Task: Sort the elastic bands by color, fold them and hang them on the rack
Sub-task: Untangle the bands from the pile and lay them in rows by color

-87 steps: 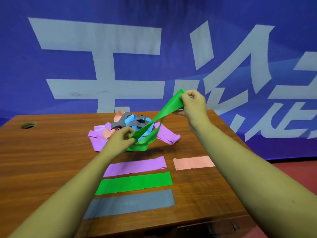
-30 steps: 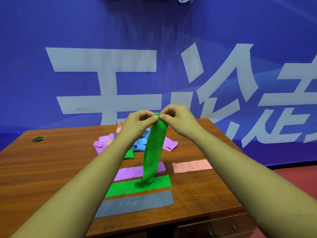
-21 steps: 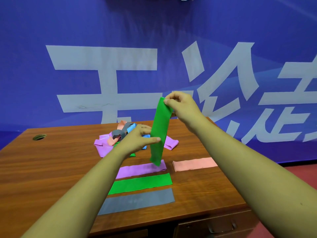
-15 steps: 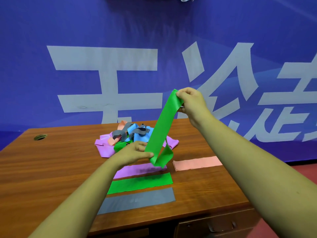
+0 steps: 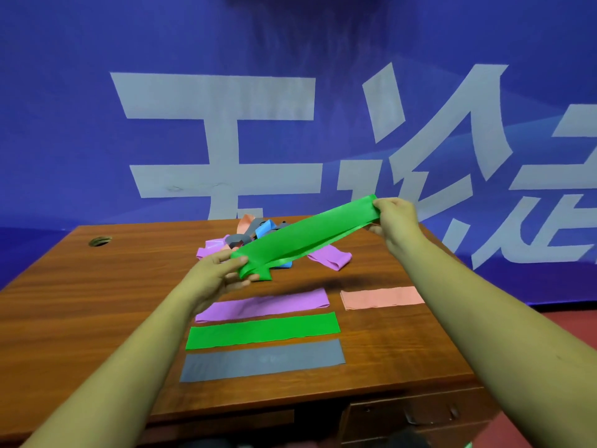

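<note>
A folded green elastic band (image 5: 303,236) stretches in the air above the table. My left hand (image 5: 219,274) pinches its lower left end and my right hand (image 5: 392,218) grips its upper right end. Behind it lies a tangled pile of bands (image 5: 258,236) in purple, blue, grey and pink, partly hidden by the held band. Flat on the wooden table (image 5: 80,302) lie a purple band (image 5: 263,304), a green band (image 5: 262,329), a grey band (image 5: 262,360) and a pink band (image 5: 382,297). No rack is in view.
A blue banner with large white characters (image 5: 226,140) hangs behind the table. A round cable hole (image 5: 100,241) sits at the table's far left corner. A drawer with a handle (image 5: 429,415) is under the front right edge.
The green band went from hanging upright to lying stretched at a slant. My left hand took its lower end and pulled left; my right hand moved right and down.
</note>
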A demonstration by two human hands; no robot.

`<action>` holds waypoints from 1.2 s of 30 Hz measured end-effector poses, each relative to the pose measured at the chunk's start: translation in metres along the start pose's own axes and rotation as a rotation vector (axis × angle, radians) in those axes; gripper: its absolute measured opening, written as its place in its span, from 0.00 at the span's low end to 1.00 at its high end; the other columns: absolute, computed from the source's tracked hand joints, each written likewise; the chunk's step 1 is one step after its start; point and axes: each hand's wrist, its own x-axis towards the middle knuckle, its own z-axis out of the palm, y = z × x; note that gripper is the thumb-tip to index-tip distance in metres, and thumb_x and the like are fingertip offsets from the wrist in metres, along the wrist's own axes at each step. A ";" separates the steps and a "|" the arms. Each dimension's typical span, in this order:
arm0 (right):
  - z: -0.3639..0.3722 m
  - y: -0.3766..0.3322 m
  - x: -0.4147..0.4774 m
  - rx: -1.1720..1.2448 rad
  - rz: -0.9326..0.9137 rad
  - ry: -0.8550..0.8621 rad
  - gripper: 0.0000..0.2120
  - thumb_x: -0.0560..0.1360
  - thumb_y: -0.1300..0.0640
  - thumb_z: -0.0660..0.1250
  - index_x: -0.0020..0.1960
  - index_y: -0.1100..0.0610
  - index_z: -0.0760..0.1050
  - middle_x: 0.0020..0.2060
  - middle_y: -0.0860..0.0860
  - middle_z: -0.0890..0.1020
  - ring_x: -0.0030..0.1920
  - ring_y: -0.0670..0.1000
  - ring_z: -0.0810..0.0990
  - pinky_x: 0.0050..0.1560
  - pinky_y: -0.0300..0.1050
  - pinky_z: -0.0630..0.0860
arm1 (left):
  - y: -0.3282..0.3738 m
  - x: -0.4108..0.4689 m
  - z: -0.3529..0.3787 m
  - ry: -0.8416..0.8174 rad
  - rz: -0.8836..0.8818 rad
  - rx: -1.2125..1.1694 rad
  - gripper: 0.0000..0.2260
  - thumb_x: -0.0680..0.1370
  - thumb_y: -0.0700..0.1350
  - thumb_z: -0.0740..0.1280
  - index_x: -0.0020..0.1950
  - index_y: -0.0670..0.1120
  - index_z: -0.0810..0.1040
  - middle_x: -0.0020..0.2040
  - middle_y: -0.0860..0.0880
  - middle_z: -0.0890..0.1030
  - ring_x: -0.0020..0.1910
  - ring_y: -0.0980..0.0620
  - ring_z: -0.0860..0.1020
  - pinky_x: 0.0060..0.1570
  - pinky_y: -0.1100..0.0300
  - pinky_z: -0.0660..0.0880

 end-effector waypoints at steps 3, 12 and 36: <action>0.002 0.015 -0.004 -0.033 0.018 0.003 0.08 0.78 0.65 0.61 0.41 0.58 0.73 0.42 0.56 0.79 0.48 0.55 0.80 0.51 0.57 0.81 | 0.004 -0.006 -0.007 0.062 -0.003 0.062 0.10 0.78 0.36 0.66 0.58 0.45 0.78 0.49 0.42 0.85 0.40 0.48 0.85 0.35 0.62 0.82; -0.002 0.081 -0.036 -0.102 0.165 -0.118 0.09 0.77 0.69 0.62 0.42 0.59 0.76 0.45 0.60 0.81 0.38 0.53 0.81 0.33 0.40 0.81 | -0.009 -0.037 -0.043 0.114 -0.039 0.217 0.03 0.79 0.38 0.66 0.52 0.44 0.78 0.39 0.47 0.83 0.35 0.50 0.84 0.33 0.64 0.80; -0.009 0.151 -0.072 -0.843 0.073 -0.205 0.06 0.72 0.62 0.73 0.37 0.58 0.79 0.43 0.55 0.84 0.48 0.55 0.81 0.43 0.44 0.73 | -0.067 -0.052 -0.077 0.450 -0.107 0.748 0.04 0.77 0.40 0.69 0.43 0.41 0.78 0.29 0.44 0.78 0.18 0.59 0.72 0.24 0.65 0.66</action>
